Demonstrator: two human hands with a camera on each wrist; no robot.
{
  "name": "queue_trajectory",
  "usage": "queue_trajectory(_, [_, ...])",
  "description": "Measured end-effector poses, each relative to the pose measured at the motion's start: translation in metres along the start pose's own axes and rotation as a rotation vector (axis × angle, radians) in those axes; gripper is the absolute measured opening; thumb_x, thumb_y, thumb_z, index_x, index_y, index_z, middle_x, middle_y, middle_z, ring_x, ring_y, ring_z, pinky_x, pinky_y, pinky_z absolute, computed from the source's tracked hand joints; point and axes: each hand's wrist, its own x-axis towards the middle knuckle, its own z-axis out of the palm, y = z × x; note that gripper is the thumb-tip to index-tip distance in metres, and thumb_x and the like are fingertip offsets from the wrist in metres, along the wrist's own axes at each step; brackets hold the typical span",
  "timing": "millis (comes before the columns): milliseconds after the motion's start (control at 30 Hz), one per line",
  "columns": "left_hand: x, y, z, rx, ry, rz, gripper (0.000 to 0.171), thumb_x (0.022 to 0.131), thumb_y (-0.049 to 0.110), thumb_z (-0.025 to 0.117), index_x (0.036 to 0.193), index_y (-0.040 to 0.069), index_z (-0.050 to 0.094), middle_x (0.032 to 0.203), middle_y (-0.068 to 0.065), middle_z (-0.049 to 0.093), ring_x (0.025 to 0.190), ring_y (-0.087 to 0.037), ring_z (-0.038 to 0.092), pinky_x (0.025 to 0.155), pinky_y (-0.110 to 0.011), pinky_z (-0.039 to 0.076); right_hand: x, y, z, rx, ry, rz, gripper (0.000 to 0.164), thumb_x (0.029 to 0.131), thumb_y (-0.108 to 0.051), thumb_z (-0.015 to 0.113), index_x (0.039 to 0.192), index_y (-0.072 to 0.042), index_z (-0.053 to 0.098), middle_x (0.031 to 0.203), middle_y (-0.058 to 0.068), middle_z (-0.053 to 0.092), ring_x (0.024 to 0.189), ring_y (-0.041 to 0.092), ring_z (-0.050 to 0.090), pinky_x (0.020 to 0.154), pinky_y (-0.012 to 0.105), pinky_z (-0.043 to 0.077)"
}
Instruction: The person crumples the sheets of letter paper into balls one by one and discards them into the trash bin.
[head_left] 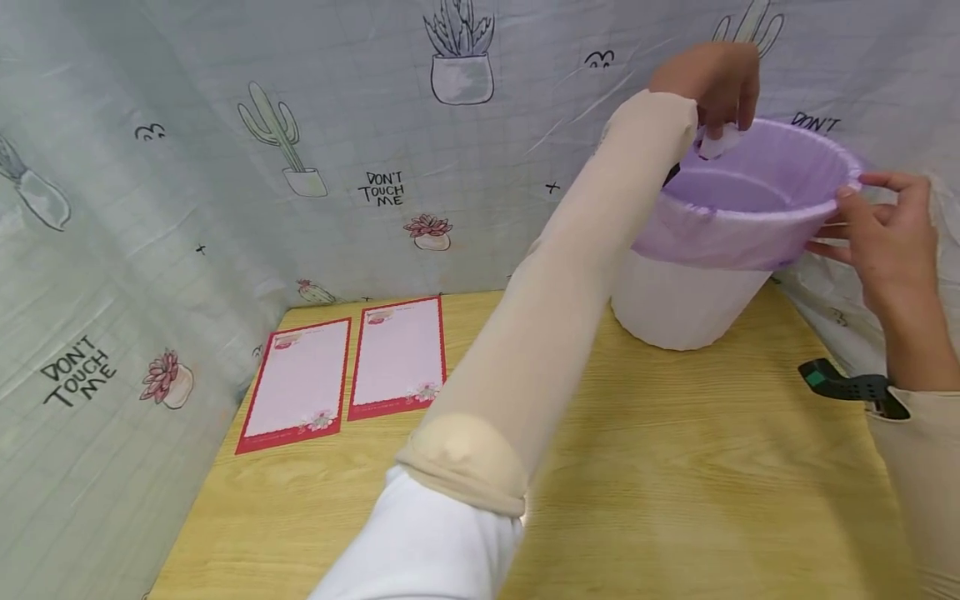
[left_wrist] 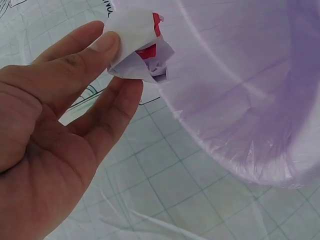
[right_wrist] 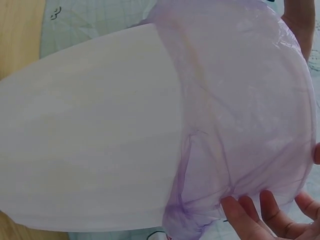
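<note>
White sleeve [head_left: 420, 550], 2 hands [head_left: 711, 77] [head_left: 896, 242]: L pinches 1 paper wad [left_wrist: 131, 36], R grips 1 bin [head_left: 678, 304].

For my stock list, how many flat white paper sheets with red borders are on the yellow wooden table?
2, side by side at the back left of the table: the left sheet and the right sheet. The beige-sleeved left arm may hide others.

I pinch a crumpled white-and-red paper [left_wrist: 131, 31] in my left hand [head_left: 712, 77] by the white bin's [head_left: 678, 308] rim. A purple bag [head_left: 731, 242] lines it, folded outward over the rim my right hand [head_left: 892, 237] grips.
</note>
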Motion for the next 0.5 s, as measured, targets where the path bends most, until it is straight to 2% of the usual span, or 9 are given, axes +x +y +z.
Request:
queue_trajectory(100, [0.0033,-0.0059,-0.0025,0.079,-0.006,0.039,0.027,0.093,0.014,0.074,0.113,0.032,0.073,0.113,0.012,0.062,0.089,-0.01,0.053,0.062,-0.022,0.043,0.001,-0.0013,0.0056,0.01,-0.013,-0.011,0.048,0.103,-0.037,0.06,0.143,-0.033,0.033,0.101,-0.017,0.057,0.073,-0.009,0.063,0.053,0.01,0.052])
queue_trajectory(333, [0.0039,-0.0106,-0.0038,0.079,-0.016,0.062,0.03,0.093,0.011,0.073,0.116,0.029,0.075,0.118,0.012,0.064,0.094,-0.01,0.057,0.069,-0.02,0.048,0.0002,-0.0065,0.0092,-0.001,-0.016,-0.016,0.044,0.104,-0.035,0.057,0.142,-0.032,0.034,0.098,-0.018,0.057,0.071,-0.009,0.063,0.053,0.009,0.052])
queue_trajectory(500, [0.0051,-0.011,-0.0041,0.074,-0.026,0.055,0.029,0.093,0.011,0.073,0.115,0.029,0.075,0.116,0.011,0.064,0.091,-0.01,0.057,0.066,-0.021,0.047,-0.0021,-0.0084,0.0095,0.015,-0.016,-0.013,0.043,0.104,-0.035,0.057,0.141,-0.031,0.034,0.098,-0.017,0.058,0.072,-0.008,0.064,0.054,0.01,0.052])
